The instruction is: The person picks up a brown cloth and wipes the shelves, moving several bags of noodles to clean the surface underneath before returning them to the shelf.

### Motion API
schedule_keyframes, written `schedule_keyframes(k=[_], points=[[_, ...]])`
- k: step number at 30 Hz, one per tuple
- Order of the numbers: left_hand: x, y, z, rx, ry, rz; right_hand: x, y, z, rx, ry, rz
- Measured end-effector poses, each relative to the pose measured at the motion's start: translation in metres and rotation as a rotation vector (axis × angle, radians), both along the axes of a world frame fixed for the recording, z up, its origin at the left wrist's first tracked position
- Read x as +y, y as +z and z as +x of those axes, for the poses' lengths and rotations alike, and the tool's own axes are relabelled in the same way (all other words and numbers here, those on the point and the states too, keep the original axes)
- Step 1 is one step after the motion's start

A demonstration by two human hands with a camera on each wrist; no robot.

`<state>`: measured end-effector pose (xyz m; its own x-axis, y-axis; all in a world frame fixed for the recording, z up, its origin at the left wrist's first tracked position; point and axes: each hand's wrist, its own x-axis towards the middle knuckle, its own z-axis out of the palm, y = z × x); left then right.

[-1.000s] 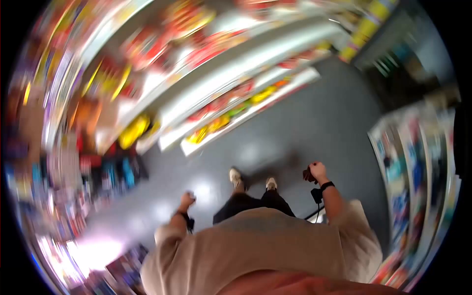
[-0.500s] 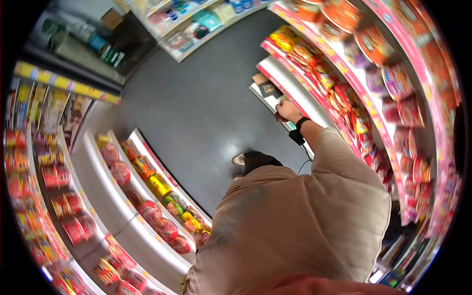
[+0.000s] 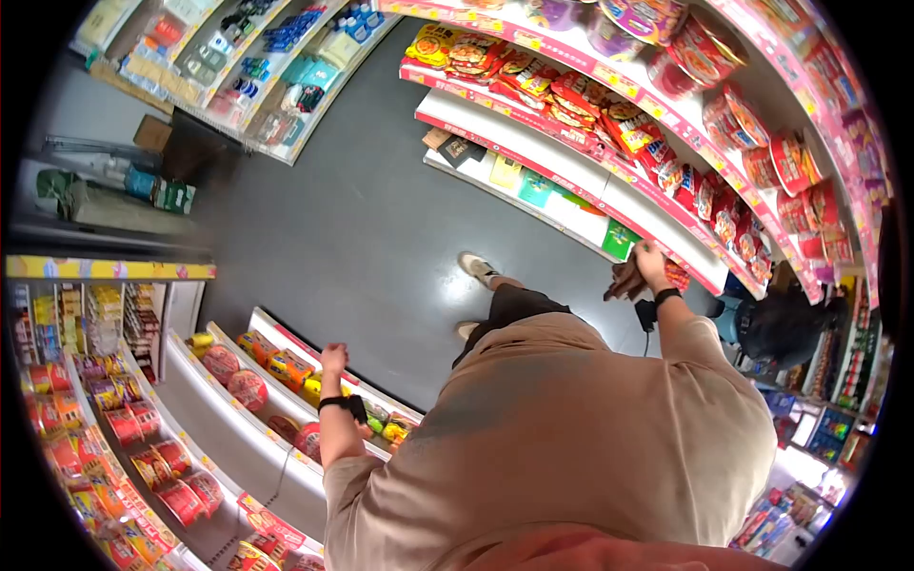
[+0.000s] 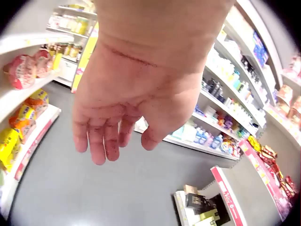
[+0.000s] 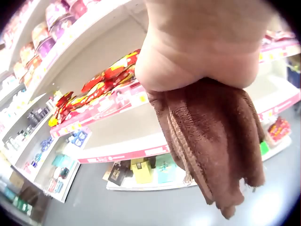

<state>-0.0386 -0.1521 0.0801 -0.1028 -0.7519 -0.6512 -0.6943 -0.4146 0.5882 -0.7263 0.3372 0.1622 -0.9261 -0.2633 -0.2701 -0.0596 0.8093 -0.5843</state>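
Note:
A brown cloth [image 3: 625,282] hangs from the right hand [image 3: 651,265], beside the shelves on the right in the head view. In the right wrist view the cloth [image 5: 214,136] drops in folds below the right hand [image 5: 197,52], whose fingers are hidden. The left hand [image 3: 333,359] is held out over the aisle side of the left shelves. Seen in the left wrist view, the left hand [image 4: 136,89] hangs with its fingers loosely extended and nothing in them.
Red noodle packs [image 3: 576,100] fill a shelf at the right, with boxes [image 3: 466,150] on the bottom shelf. Bowls [image 3: 248,390] and packets line the left shelves. Grey floor [image 3: 352,219] runs between. Another person's dark-haired head [image 3: 785,328] shows at the far right.
The view has swung round, and the noodle shelves now lie across the upper right. The left hand, mostly hidden half a second ago, shows in front of the left shelves. The cloth remains in the right hand.

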Motion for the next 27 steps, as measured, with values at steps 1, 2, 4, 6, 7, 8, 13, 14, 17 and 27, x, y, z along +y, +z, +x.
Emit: schedule_keyframes(k=[1,2,4,6,7,8,13,14,17,27], points=[[-0.007,0.006,-0.033,-0.030,-0.068,-0.042,0.021,-0.006,-0.004,-0.046,-0.073,-0.061],[-0.017,0.011,-0.062,-0.090,-0.199,-0.066,0.048,-0.020,-0.011,-0.085,-0.111,-0.187],[-0.046,-0.002,-0.110,-0.177,-0.430,-0.142,0.068,-0.014,-0.002,-0.137,-0.262,-0.338],[-0.067,-0.003,-0.167,-0.229,-0.608,-0.193,0.069,0.022,0.016,-0.255,-0.427,-0.455],[-0.066,0.025,-0.208,-0.254,-0.674,-0.192,0.071,0.025,0.015,-0.358,-0.485,-0.482],[-0.073,0.038,-0.241,-0.261,-0.720,-0.221,0.080,0.012,0.011,-0.371,-0.475,-0.493],[-0.120,0.141,-0.395,-0.356,-0.843,-0.385,0.128,-0.044,-0.007,-0.534,-0.321,-0.664],[-0.137,0.151,-0.416,-0.474,-0.886,-0.458,0.129,-0.037,-0.007,-0.555,-0.341,-0.606],[-0.214,0.149,-0.471,-0.656,-0.963,-0.543,0.152,-0.032,-0.007,-0.504,-0.255,-0.466],[-0.296,0.118,-0.656,-0.306,-0.666,-0.688,0.186,-0.028,0.007,-0.320,-0.304,-0.335]])
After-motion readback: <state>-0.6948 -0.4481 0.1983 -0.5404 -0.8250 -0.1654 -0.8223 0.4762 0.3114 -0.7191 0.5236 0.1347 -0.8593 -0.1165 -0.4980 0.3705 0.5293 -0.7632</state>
